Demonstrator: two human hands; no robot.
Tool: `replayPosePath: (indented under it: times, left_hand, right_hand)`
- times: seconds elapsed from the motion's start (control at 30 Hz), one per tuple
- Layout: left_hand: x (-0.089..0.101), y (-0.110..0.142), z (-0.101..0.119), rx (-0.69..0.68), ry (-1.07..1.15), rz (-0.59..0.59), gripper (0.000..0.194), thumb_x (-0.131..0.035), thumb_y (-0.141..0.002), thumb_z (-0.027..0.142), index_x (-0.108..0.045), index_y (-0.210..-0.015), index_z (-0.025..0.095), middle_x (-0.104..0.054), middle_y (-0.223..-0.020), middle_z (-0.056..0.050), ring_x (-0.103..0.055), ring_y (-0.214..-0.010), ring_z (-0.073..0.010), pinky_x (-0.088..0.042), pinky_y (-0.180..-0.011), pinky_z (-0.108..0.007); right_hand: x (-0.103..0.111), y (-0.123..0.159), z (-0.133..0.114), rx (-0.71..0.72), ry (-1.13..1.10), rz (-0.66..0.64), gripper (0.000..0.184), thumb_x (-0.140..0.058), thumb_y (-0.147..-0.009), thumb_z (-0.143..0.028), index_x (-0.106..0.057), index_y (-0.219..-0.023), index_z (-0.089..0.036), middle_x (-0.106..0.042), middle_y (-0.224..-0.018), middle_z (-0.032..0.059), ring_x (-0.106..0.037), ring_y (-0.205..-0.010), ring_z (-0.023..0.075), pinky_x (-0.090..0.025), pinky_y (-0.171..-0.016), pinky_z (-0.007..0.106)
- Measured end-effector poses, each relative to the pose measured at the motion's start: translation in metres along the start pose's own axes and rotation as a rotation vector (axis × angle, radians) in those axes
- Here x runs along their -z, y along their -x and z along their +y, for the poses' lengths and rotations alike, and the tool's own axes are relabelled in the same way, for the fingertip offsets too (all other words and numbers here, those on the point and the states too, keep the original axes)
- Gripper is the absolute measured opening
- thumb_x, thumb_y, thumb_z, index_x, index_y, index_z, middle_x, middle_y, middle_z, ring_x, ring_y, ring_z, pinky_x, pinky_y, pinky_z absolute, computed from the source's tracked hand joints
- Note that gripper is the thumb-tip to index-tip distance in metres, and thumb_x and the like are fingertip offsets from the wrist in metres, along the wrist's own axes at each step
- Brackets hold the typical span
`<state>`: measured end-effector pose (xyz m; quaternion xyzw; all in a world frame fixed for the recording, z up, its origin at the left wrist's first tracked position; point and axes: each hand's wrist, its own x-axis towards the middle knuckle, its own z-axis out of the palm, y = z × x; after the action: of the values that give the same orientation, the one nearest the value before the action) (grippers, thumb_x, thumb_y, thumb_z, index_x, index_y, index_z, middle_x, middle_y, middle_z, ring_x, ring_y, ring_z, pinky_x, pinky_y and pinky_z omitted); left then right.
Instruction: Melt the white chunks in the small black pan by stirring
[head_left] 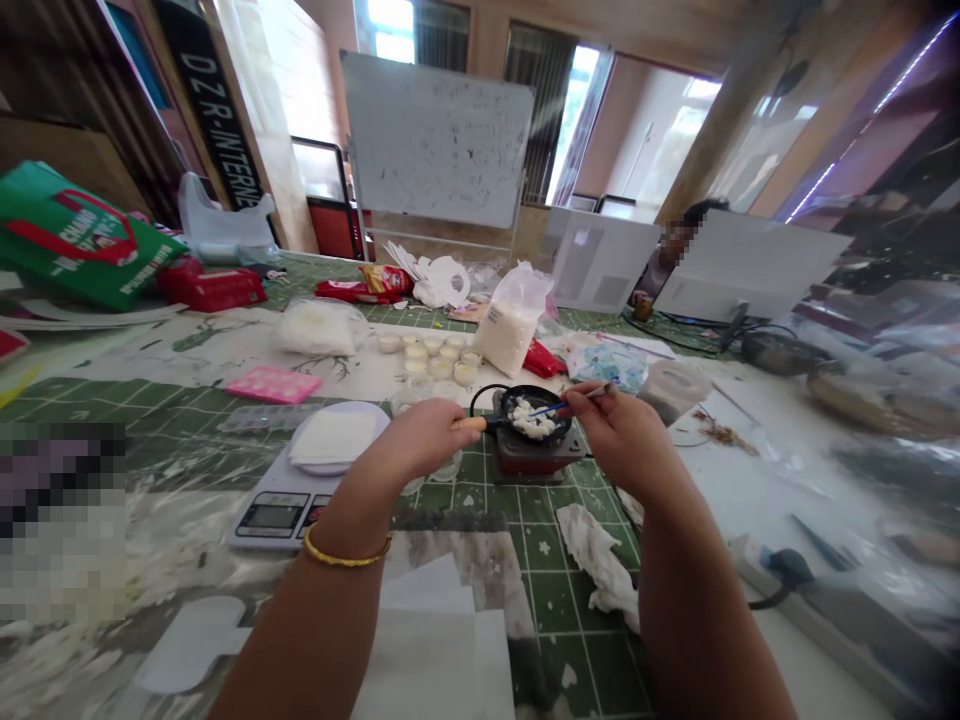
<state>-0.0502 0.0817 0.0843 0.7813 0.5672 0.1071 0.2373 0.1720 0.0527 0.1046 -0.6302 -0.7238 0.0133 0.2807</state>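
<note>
left hand firmly grips pan handle, steadying it | right hand pinches blue stirrer in white mixture

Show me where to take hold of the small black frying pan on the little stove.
Grip the short wooden handle of the small black frying pan, coming from the left, where the left hand holds it now. The handle juts out sideways, clear of the little stove below. Avoid the rim: white food lies in the pan, and the right hand has a blue-handled utensil reaching in from the right.
</note>
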Motion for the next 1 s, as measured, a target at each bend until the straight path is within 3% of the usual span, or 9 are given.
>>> replayPosePath:
  times: [0.07, 0.2, 0.37, 0.53, 0.7, 0.83, 1.0]
  left_hand:
    - [0.0, 0.0, 0.0, -0.003, -0.014, 0.011, 0.035, -0.041, -0.074, 0.05, -0.051, -0.064, 0.018, -0.056, -0.062, -0.002, -0.048, -0.054, -0.0134, -0.027, -0.047, -0.024]
    - [0.0, 0.0, 0.0, 0.017, -0.013, -0.005, 0.035, -0.04, -0.075, 0.05, -0.051, -0.065, 0.018, -0.056, -0.061, -0.002, -0.048, -0.052, -0.0133, -0.027, -0.047, -0.024]
    - [0.0, 0.0, 0.0, -0.011, -0.023, 0.015, 0.036, -0.041, -0.074, 0.05, -0.05, -0.062, 0.018, -0.056, -0.061, -0.002, -0.048, -0.054, -0.0139, -0.027, -0.048, -0.025]
    - [0.0, 0.0, 0.0, 0.01, 0.0, 0.002, 0.036, -0.041, -0.074, 0.051, -0.051, -0.064, 0.018, -0.055, -0.06, -0.001, -0.047, -0.05, -0.0129, -0.026, -0.046, -0.025]
    - [-0.001, -0.001, -0.002, 0.01, 0.003, -0.004, 0.036, -0.04, -0.075, 0.052, -0.051, -0.064, 0.018, -0.055, -0.059, -0.001, -0.048, -0.051, -0.0135, -0.027, -0.046, -0.025]
    - [-0.001, -0.001, -0.001, 0.012, -0.002, -0.007, 0.034, -0.041, -0.075, 0.05, -0.051, -0.065, 0.019, -0.056, -0.06, -0.001, -0.048, -0.051, -0.0136, -0.028, -0.046, -0.025]
    - [0.0, -0.001, 0.0, 0.006, -0.007, -0.001, 0.035, -0.041, -0.074, 0.05, -0.052, -0.064, 0.018, -0.056, -0.061, -0.002, -0.048, -0.052, -0.0133, -0.027, -0.047, -0.025]
  right_hand:
    - [-0.001, 0.0, -0.001, 0.009, -0.031, 0.038, 0.032, -0.037, -0.086, -0.038, -0.064, -0.088, -0.021, -0.068, -0.087, 0.0041, -0.061, -0.082, 0.0189, -0.039, -0.07, 0.027]
    - [-0.002, -0.001, 0.0, 0.001, 0.01, -0.06, 0.03, -0.037, -0.086, -0.036, -0.063, -0.087, -0.021, -0.069, -0.077, 0.0033, -0.062, -0.076, 0.019, -0.038, -0.067, 0.027]
    - [-0.001, -0.002, 0.003, 0.003, 0.02, 0.077, 0.03, -0.036, -0.086, -0.036, -0.063, -0.09, -0.022, -0.068, -0.087, 0.0035, -0.061, -0.082, 0.0192, -0.038, -0.07, 0.027]
    - [-0.003, -0.004, 0.005, -0.017, 0.071, -0.064, 0.029, -0.037, -0.085, -0.034, -0.063, -0.086, -0.022, -0.069, -0.078, 0.0041, -0.061, -0.076, 0.0197, -0.037, -0.067, 0.028]
    - [-0.004, -0.005, 0.006, -0.034, 0.023, 0.05, 0.03, -0.036, -0.086, -0.036, -0.062, -0.091, -0.022, -0.069, -0.085, 0.0043, -0.061, -0.082, 0.0204, -0.038, -0.069, 0.028]
    - [-0.003, -0.005, 0.007, -0.023, 0.04, -0.068, 0.028, -0.038, -0.085, -0.034, -0.063, -0.088, -0.023, -0.069, -0.081, 0.003, -0.061, -0.078, 0.02, -0.038, -0.067, 0.028]
    - [0.006, -0.004, 0.009, -0.082, 0.168, 0.062, 0.035, -0.034, -0.087, -0.036, -0.064, -0.089, -0.019, -0.068, -0.086, 0.0082, -0.061, -0.083, 0.023, -0.037, -0.069, 0.03]
